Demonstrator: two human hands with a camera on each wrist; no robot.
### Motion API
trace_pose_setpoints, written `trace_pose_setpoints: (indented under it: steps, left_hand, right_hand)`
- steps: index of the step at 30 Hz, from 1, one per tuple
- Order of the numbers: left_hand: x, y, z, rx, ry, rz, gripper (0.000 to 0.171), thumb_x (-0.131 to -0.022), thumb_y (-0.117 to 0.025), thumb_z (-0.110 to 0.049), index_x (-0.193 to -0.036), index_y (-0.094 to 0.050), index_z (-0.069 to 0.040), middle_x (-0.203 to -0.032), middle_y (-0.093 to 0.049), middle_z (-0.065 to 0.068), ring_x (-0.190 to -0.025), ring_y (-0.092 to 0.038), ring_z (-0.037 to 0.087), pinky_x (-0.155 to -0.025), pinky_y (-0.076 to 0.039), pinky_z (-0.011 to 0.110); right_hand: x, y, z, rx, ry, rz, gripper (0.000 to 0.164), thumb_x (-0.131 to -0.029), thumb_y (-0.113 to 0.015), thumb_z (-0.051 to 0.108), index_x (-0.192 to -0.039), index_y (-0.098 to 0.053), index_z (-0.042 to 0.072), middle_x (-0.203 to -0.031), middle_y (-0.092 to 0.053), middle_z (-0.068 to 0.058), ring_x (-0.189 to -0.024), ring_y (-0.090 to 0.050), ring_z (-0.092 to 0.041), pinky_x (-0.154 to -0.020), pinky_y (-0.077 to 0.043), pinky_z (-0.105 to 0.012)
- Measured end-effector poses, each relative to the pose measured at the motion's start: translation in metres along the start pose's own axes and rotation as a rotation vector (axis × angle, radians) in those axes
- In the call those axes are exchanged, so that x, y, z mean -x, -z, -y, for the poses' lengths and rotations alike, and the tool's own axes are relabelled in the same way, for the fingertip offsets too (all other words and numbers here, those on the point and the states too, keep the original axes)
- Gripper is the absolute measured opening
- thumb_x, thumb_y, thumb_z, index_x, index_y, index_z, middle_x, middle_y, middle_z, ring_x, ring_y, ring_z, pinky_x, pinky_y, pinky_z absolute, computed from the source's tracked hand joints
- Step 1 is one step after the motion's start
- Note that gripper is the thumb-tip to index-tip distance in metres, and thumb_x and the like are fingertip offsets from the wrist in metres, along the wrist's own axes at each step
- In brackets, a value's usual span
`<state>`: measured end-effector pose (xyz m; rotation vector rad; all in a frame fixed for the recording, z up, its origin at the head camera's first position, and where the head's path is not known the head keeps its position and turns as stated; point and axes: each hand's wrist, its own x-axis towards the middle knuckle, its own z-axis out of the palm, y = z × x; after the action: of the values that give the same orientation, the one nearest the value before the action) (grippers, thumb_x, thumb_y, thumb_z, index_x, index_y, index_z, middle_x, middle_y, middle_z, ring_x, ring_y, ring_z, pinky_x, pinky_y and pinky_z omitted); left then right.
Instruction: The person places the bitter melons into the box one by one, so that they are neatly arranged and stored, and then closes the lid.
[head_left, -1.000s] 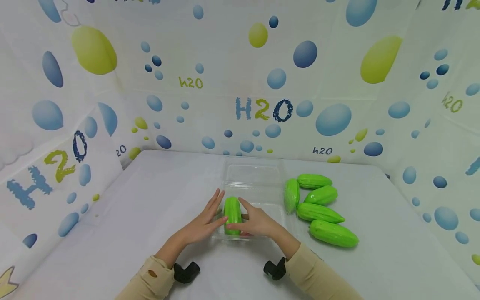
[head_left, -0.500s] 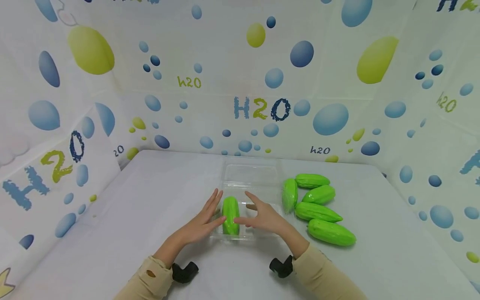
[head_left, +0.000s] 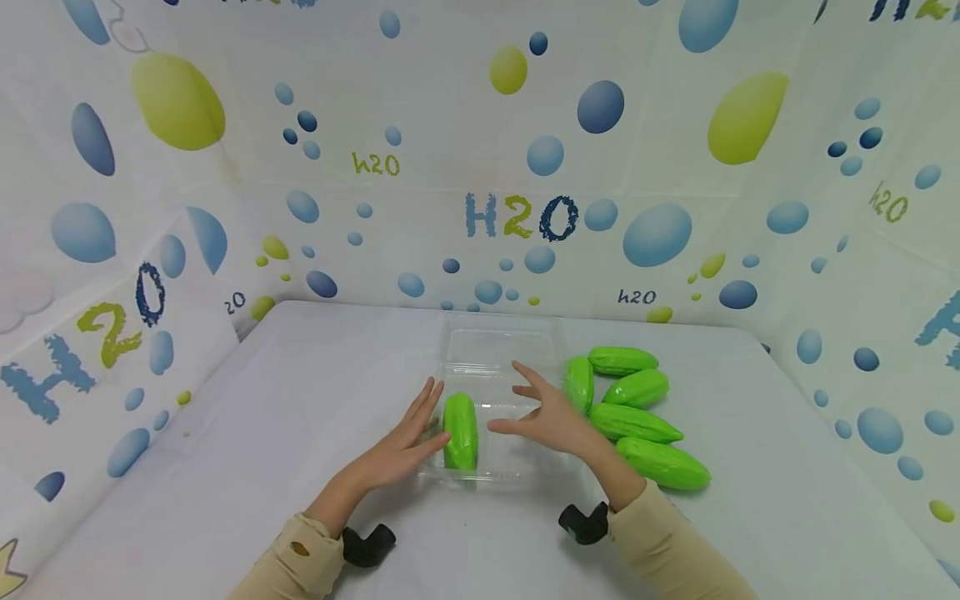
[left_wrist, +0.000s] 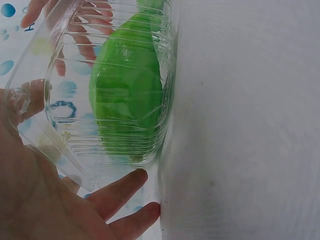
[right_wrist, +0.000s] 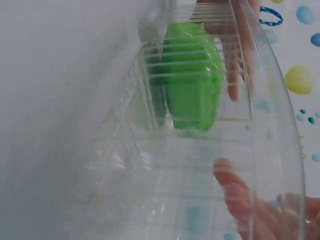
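A green ridged, gourd-like vegetable (head_left: 461, 433) lies lengthwise in the left side of a clear plastic clamshell container (head_left: 504, 454). My left hand (head_left: 399, 450) is at the container's left side, fingers straight and spread, with the thumb reaching over the rim toward the vegetable. In the left wrist view, two fingertips of that hand lie close to the outer wall. Above the container's right half hovers my right hand (head_left: 553, 419), its fingers spread and holding nothing. Through the clear wall in the right wrist view, the vegetable (right_wrist: 192, 80) shows apart from the right fingers.
Several more green vegetables (head_left: 633, 422) lie in a group on the white table right of the container. The container's raised lid (head_left: 501, 346) is folded back toward the rear. A patterned curtain (head_left: 420, 100) closes off the back and sides.
My right hand has let go of the vegetable and moved right and slightly away, its fingers spreading. The vegetable stays in the container's left side. My left hand has hardly moved.
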<state>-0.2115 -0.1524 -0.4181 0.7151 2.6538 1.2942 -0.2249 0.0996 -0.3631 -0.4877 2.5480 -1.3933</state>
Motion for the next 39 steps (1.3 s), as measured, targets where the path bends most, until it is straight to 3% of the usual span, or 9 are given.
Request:
trace_pose_setpoints:
  steps: [5, 13, 23, 39]
  left_hand:
    - [0.000, 0.000, 0.000, 0.000, -0.002, -0.008, 0.070, -0.097, -0.046, -0.024, -0.148, 0.001, -0.013, -0.152, 0.012, 0.011, -0.137, 0.007, 0.033, -0.100, -0.011, 0.064]
    - [0.002, 0.001, -0.004, -0.011, -0.017, -0.001, 0.069, -0.097, -0.043, -0.032, -0.148, 0.001, -0.018, -0.152, 0.012, 0.007, -0.137, 0.006, 0.031, -0.102, -0.011, 0.062]
    - [0.002, 0.001, -0.003, -0.011, -0.014, 0.002, 0.071, -0.096, -0.044, -0.032, -0.148, 0.001, -0.015, -0.152, 0.011, 0.010, -0.137, 0.006, 0.031, -0.102, -0.013, 0.062]
    - [0.003, 0.002, -0.005, -0.026, 0.009, 0.002, 0.070, -0.096, -0.044, -0.033, -0.148, 0.001, -0.017, -0.152, 0.009, 0.009, -0.138, 0.004, 0.028, -0.103, -0.013, 0.059]
  right_hand:
    - [0.004, 0.009, 0.001, -0.014, -0.008, -0.029, 0.098, -0.067, -0.080, 0.040, -0.145, -0.024, 0.022, -0.134, -0.046, -0.015, -0.080, -0.066, -0.016, -0.074, -0.051, -0.038]
    - [0.007, 0.020, -0.007, -0.007, -0.005, -0.064, 0.098, -0.065, -0.082, 0.038, -0.145, -0.025, 0.028, -0.136, -0.044, -0.014, -0.085, -0.065, -0.016, -0.071, -0.052, -0.034]
    - [0.014, 0.034, -0.013, 0.032, -0.055, -0.126, 0.098, -0.061, -0.082, 0.046, -0.142, -0.028, 0.034, -0.136, -0.045, -0.009, -0.088, -0.064, -0.016, -0.071, -0.052, -0.033]
    - [0.036, 0.060, -0.025, 0.058, 0.019, -0.154, 0.088, -0.068, -0.081, 0.036, -0.142, -0.034, 0.023, -0.133, -0.047, -0.017, -0.086, -0.064, -0.020, -0.072, -0.051, -0.033]
